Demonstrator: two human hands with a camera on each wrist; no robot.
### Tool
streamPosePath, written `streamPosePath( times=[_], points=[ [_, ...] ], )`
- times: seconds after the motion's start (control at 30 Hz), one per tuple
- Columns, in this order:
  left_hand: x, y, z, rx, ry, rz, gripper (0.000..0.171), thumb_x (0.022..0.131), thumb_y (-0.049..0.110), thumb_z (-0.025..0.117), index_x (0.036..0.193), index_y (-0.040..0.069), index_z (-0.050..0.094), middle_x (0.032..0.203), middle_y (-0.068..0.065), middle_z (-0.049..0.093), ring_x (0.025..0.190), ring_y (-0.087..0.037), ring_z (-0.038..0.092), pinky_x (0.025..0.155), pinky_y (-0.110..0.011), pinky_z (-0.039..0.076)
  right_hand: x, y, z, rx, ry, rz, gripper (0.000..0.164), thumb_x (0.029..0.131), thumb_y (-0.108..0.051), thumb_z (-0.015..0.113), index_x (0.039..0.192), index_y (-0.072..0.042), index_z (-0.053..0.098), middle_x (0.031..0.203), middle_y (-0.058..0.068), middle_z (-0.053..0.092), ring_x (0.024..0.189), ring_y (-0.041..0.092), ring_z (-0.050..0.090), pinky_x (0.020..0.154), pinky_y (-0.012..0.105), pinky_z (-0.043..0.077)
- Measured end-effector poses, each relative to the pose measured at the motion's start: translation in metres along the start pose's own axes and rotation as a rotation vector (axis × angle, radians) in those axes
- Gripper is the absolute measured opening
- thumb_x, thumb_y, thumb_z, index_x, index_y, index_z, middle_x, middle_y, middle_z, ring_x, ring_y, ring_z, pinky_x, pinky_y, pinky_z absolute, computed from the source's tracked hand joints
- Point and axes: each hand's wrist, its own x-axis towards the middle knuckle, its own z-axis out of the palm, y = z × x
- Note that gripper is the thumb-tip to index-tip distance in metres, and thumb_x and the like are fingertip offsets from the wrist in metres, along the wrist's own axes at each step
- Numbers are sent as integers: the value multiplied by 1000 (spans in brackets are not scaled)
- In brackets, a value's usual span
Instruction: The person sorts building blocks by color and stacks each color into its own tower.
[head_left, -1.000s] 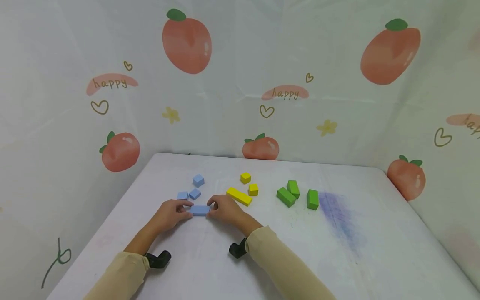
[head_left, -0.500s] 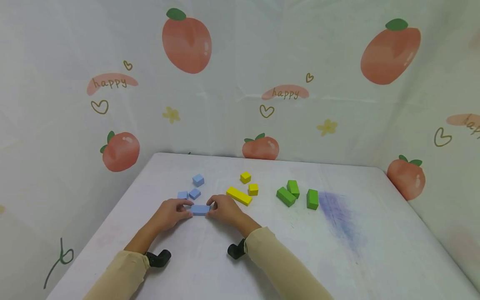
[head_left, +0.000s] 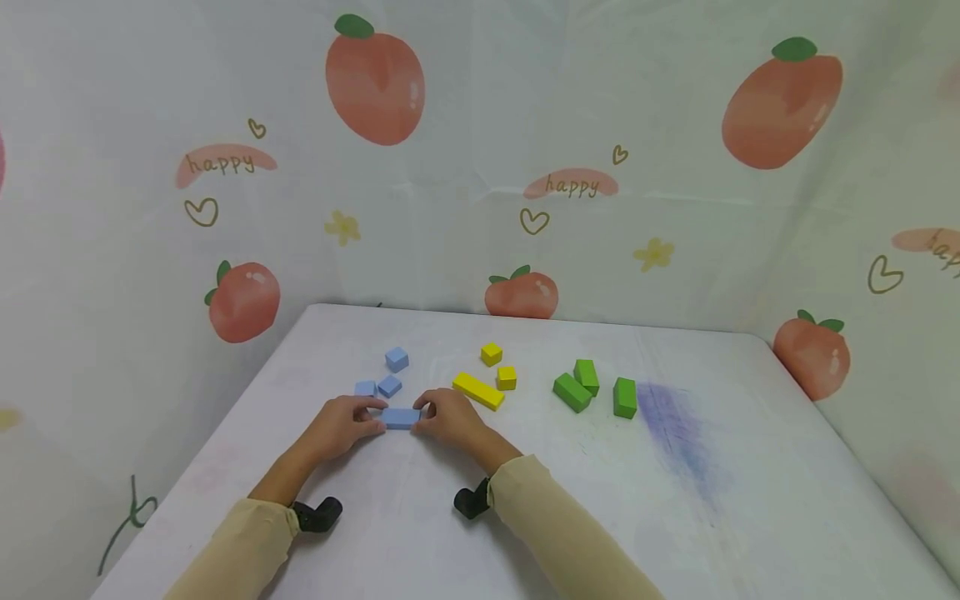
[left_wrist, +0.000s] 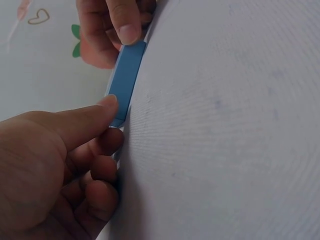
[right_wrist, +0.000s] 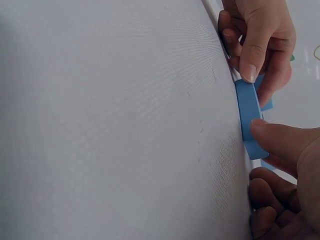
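Note:
Between my two hands lies a long blue block (head_left: 401,419), on the white table. My left hand (head_left: 343,427) pinches its left end with thumb and forefinger. At the right end my right hand (head_left: 448,418) holds it the same way, thumb on the near side. In the left wrist view the left thumb presses the near face of the blue block (left_wrist: 127,75), its other fingers curled below. The right wrist view shows both thumbs against the block (right_wrist: 247,107). Just behind the left hand are small blue blocks, one a cube (head_left: 365,388) partly covered by its fingers, another a tilted piece (head_left: 390,386).
Farther back sits another blue cube (head_left: 397,359). A long yellow block (head_left: 478,391) lies right behind the right hand, near two yellow cubes (head_left: 491,354). Three green blocks (head_left: 572,392) are to the right. A printed cloth hangs behind the table (head_left: 750,467), which bears a purple smudge.
Both hands keep their pinch on the long blue block, which stays in place. Only the head view shifts slightly.

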Motion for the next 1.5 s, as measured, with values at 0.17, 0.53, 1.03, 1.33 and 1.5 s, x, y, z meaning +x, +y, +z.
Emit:
streamPosePath(
  times=[0.17,0.53,1.03,1.33,1.5],
  points=[
    [-2,3,-6,-43,-13,-16,36,87,18,74,120,7,67,76,0,57,66,-16,51,57,-31,44,0,1,1,6,7,-3,28,84,-26,78,110,-17,71,80,-5,57,77,12,51,67,24,44],
    [-2,-8,-21,-65,239,53,33,85,20,76,116,10,69,82,-1,59,72,-19,49,57,-28,42,0,2,5,24,11,-5,28,84,-25,78,110,-17,71,82,-6,57,78,13,51,67,24,44],
    [13,-35,-28,-108,128,-90,50,87,17,74,131,2,57,126,-20,58,90,-26,55,67,-31,51,-1,3,9,35,39,30,30,84,-26,78,111,-16,71,81,-6,56,77,12,51,66,23,43],
    [16,-33,-27,-93,101,-90,46,87,16,73,129,2,60,122,-19,61,91,-27,55,67,-30,51,-2,5,6,43,43,41,30,84,-26,78,112,-17,72,80,-5,56,77,12,50,65,23,43],
    [17,-31,-28,-75,110,-92,45,87,14,72,129,3,61,122,-19,61,92,-27,54,69,-31,49,-3,4,5,51,39,37,29,84,-25,78,111,-16,72,80,-5,56,77,12,51,65,24,42]
  ],
)
